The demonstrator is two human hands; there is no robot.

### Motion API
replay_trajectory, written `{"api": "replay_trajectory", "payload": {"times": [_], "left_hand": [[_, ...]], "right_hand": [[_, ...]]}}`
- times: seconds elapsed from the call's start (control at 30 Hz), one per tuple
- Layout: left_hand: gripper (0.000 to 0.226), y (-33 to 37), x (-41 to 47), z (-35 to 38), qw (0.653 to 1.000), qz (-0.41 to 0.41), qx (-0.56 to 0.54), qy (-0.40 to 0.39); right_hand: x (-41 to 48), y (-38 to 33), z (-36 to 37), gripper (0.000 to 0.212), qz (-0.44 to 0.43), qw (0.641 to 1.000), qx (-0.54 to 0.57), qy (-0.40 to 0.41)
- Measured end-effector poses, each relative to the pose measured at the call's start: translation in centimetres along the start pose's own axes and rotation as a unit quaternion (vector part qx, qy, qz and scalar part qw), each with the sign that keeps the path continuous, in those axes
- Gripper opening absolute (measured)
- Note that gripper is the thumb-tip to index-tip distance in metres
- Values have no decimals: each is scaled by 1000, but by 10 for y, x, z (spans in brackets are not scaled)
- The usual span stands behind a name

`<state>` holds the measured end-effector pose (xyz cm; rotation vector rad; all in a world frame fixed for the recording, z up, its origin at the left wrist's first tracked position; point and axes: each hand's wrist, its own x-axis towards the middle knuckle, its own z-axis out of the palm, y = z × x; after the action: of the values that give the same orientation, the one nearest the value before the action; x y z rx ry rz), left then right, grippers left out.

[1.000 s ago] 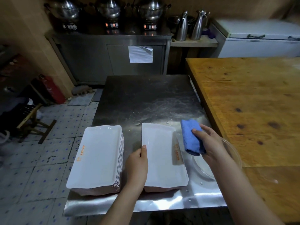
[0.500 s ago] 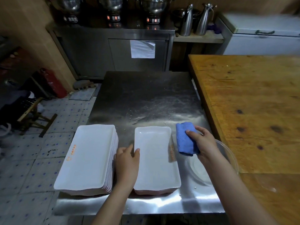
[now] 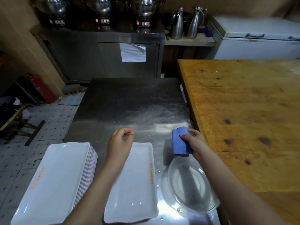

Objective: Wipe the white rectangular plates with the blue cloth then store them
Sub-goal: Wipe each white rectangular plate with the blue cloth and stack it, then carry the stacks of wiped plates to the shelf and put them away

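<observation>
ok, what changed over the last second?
The left hand let go of the left edge of the middle white plate and moved forward to its far end, fingers loosely curled, holding nothing. The right hand keeps its grip on the blue cloth, just right of the plate. The stack of plates and the clear glass dish stayed put.

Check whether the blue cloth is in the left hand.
No, the right hand grips the blue cloth, while the left hand, over a white plate, holds nothing.
</observation>
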<state>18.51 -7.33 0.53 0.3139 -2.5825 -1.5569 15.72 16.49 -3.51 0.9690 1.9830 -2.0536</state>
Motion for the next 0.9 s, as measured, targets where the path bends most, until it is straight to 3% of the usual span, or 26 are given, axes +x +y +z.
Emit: {"api": "replay_trajectory", "payload": {"times": [0.17,0.27,0.4,0.63,0.77,0.83,0.9], "left_hand": [[15,6,15,28,1000,14,14,-9],[15,7,21,40,1000,-1,14,-22],[14,6,20,52,999,-37,-24,-28],[15,1,14,52,995,-77,-64,-20],[13,2,7,40,994,-85,-73,-2],[11,4,2,29,993,-85,-79,13],[14,8,-4,14,992,-82,-89,29]], "right_hand": [[42,1,-8,47,28,999,-29,-20],[61,9,-12,58,4,987,-160,-25],[75,22,-18,66,-75,914,-399,-5],[70,24,-17,65,-128,855,-501,34],[58,20,-19,51,-226,806,-541,83],[51,11,-18,54,-235,820,-517,72],[42,0,-13,61,-207,869,-446,52]]}}
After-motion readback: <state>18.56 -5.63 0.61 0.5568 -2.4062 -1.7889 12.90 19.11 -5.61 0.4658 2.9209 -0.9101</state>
